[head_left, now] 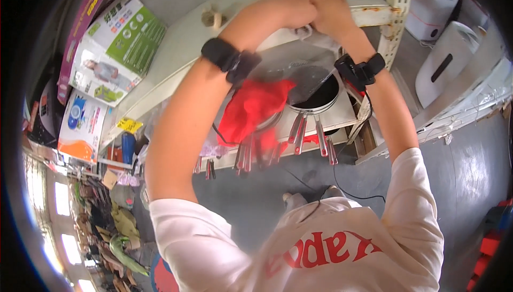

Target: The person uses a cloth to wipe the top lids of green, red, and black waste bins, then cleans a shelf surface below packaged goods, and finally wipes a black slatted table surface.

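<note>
My left hand [295, 9] and my right hand [329, 14] meet over the front edge of the upper shelf [267, 0], fingers bent and pressed together. A small whitish, see-through scrap [303, 31] shows just under them; what the fingers hold is hidden. Below, on a lower shelf, a dark frying pan [316, 97] lies partly inside clear plastic wrap [312, 81]. A red cloth or bag [251, 109], slightly blurred, drapes beside it over another pan. Several pan handles [321, 138] stick out toward me.
A small tan knob-like object [214, 18] sits on the upper shelf, left of my hands. Green-white [120, 48] and orange-white [83, 126] boxes stand at left. A rusty white upright post [395, 22] rises at right, near white appliances [443, 64]. A black cable [352, 191] hangs below.
</note>
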Demonstrator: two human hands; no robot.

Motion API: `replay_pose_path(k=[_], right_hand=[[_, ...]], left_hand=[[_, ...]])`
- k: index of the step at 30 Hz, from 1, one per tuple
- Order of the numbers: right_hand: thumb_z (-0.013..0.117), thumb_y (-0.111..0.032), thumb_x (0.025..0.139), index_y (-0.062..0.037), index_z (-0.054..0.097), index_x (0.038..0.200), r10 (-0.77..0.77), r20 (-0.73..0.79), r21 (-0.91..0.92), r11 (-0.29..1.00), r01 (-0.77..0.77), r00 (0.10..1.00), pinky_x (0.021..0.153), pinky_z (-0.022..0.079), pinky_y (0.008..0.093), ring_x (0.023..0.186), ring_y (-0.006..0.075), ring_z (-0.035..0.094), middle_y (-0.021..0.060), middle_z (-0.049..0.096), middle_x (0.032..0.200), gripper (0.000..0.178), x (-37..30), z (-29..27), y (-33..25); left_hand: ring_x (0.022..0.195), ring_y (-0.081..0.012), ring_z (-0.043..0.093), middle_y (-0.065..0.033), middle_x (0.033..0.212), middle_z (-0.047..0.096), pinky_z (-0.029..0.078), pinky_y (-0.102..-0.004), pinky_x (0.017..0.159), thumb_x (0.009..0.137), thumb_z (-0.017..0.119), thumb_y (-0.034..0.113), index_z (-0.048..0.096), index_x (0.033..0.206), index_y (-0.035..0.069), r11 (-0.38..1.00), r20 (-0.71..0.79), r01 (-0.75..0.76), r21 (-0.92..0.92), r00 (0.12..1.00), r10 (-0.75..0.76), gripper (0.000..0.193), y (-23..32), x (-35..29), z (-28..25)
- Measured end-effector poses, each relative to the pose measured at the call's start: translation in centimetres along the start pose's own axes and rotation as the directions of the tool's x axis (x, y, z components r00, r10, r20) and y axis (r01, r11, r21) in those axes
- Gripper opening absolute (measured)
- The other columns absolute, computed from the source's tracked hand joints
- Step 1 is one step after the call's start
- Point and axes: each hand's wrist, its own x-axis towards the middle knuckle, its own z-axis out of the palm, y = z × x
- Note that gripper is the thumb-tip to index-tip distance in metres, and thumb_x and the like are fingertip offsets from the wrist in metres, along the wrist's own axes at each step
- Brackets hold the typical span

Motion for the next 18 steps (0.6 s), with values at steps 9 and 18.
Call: replay_pose_path(k=[9,18], right_hand=[[0.044,-0.016,0.075,-0.0038,0.055,0.093,0.125,0.121,0.08,0.988,-0.135,0.985,0.076,0.04,0.0409,0.088,0.0335,0.052,0.0159,0.058,0.089,0.025,-1.6,-3.4,5.2],[0.043,-0.013,0.075,-0.0036,0.054,0.097,0.179,0.038,0.07,0.981,-0.181,0.983,0.078,0.04,0.0408,0.09,0.0349,0.051,0.0164,0.057,0.095,0.026,-2.7,-4.0,7.3]], left_hand=[[0.095,-0.0294,0.051,-0.0159,0.1,0.056,0.042,-0.0392,0.078,0.083,0.033,0.026,0.057,0.09,-0.001,0.882,-0.585,-0.213,0.42,0.68,0.442,0.037,1.0,6.8,6.1],[0.085,-0.033,0.052,-0.0195,0.092,0.055,0.041,-0.0396,0.077,0.083,0.036,0.022,0.05,0.087,-0.002,0.967,-0.884,-0.223,-0.127,0.468,-0.008,0.029,4.9,10.0,8.7]])
